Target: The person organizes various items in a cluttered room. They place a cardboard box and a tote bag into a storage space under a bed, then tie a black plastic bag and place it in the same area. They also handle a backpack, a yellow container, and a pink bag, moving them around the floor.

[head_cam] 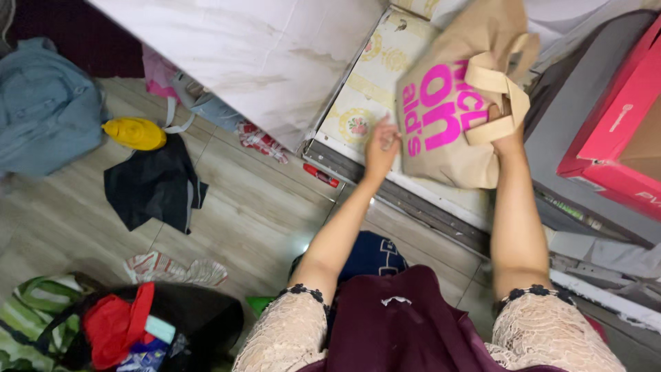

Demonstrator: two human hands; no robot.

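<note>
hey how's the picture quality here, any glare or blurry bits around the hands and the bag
Head view: light is even and indoor; a small bright glare spot sits on the floor near the left forearm. The left hand is slightly motion-blurred at the tan bag; the right hand at its handles looks sharper. Straight edges tilt from the steep downward angle.

Both hands, left [381, 148] and right [508, 138], hold a tan tote bag [441, 138].

Tan tote bag [451, 103] with bright pink lettering and cream handles, held in the right grip [508, 138]. Beneath it, a cream mat [365, 96] patterned with yellow and pink flowers. Right of the grip — a red box [620, 117]. Far left: yellow cap [134, 133], black cloth [155, 184], blue denim [45, 107].
</note>
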